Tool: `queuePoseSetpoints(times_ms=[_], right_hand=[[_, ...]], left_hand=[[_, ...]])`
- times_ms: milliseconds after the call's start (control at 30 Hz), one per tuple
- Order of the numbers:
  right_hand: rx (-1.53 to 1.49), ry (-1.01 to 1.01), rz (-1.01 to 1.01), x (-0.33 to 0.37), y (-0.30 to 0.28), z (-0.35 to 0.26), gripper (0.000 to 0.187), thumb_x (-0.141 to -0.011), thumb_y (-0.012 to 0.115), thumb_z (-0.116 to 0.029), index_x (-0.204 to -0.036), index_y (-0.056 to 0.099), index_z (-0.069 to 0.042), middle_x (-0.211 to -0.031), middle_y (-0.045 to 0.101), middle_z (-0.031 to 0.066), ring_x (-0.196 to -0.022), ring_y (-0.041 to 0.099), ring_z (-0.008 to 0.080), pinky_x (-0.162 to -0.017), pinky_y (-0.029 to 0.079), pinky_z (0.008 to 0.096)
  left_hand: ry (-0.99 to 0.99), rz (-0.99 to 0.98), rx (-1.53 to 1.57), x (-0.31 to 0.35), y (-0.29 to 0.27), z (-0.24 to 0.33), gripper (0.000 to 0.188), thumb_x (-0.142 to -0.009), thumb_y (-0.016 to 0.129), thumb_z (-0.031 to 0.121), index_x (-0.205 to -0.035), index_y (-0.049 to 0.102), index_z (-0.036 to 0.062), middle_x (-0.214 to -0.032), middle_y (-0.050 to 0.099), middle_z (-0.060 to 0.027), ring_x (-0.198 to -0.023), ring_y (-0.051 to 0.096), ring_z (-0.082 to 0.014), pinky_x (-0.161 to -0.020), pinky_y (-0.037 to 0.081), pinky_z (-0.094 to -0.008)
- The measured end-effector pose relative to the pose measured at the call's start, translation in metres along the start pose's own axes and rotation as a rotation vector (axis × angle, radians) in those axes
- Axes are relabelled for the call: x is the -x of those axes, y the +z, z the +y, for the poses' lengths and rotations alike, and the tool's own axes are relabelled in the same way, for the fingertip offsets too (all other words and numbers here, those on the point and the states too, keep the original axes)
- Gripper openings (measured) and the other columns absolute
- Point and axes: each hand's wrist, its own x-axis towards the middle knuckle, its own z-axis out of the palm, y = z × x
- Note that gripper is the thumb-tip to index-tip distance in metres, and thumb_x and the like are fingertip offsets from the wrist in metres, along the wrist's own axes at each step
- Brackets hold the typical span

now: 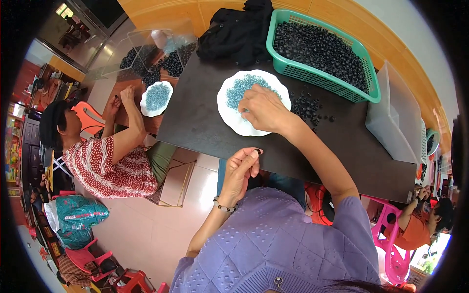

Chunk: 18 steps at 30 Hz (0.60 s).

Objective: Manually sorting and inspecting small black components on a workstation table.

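"Our left hand (pixel 238 172)?"
"Thumb and forefinger pinch a small black part (pixel 259 152) near the table edge."
"Our right hand (pixel 264 108)?"
"Fingers bunched over pale-blue beads (pixel 235 94) on the scalloped plate (pixel 233 121); we can't tell if they grip any."
"Both should be light, stiff, slippery: pinch the sides."

1. Scalloped white plate (pixel 229 121): shallow, wavy-rimmed, lay flat on the dark tabletop (pixel 193 117); bare white showed along its near side.
2. Translucent blue pieces (pixel 238 93): tiny, many, loosely heaped toward the plate's far side; right hand (pixel 265 108) reached in over them, hiding part of the heap.
3. Small black piece (pixel 258 151): pinched at the fingertips of the left hand (pixel 238 175), off the table's near edge; mostly covered, exact form unclear.
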Motion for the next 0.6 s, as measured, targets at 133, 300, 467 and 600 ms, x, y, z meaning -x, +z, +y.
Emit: queuePoseSetpoints(times_ms=[133,300,467,600], right_hand=[[0.019,0.022,-0.014,-0.0024,0.0023,-0.0032,0.011,-0.073,0.068,-0.013,-0.083,0.069,-0.008,-0.087,0.061,0.0071,-0.094,0.054,0.0275,-0.082,0.046,0.0397],[-0.026,0.012,-0.018,-0.0028,0.004,-0.0022,0.009,-0.073,0.069,-0.012,-0.081,0.069,-0.008,-0.085,0.061,0.0071,-0.094,0.054,0.0276,-0.084,0.045,0.0396],[-0.061,0.025,-0.015,-0.0037,0.0035,-0.0015,0.006,-0.073,0.067,-0.01,-0.079,0.068,-0.007,-0.084,0.063,0.0075,-0.092,0.055,0.0284,-0.084,0.044,0.0396],[-0.073,0.035,-0.019,-0.0063,0.0066,0.0001,0.006,-0.073,0.066,-0.011,-0.078,0.068,-0.007,-0.084,0.063,0.0079,-0.09,0.055,0.0288,-0.082,0.044,0.0399]], left_hand=[[0.0,-0.005,0.001,-0.0003,0.0006,0.0,0.022,-0.093,0.06,0.021,-0.099,0.063,-0.0002,-0.072,0.056,0.0011,-0.056,0.047,-0.0063,-0.052,0.036,-0.0201],[0.001,-0.004,0.001,-0.0005,0.0011,-0.0001,0.023,-0.093,0.059,0.021,-0.1,0.063,-0.0002,-0.071,0.056,0.0011,-0.056,0.047,-0.0062,-0.052,0.036,-0.0197],[0.008,-0.009,0.004,-0.0007,0.0009,-0.001,0.022,-0.093,0.06,0.02,-0.1,0.064,0.0001,-0.07,0.056,0.0012,-0.055,0.047,-0.0062,-0.051,0.036,-0.0197],[0.008,-0.003,0.005,0.0,0.0014,-0.0008,0.022,-0.093,0.06,0.02,-0.1,0.064,0.0,-0.07,0.056,0.0012,-0.055,0.047,-0.0061,-0.051,0.036,-0.0197]])
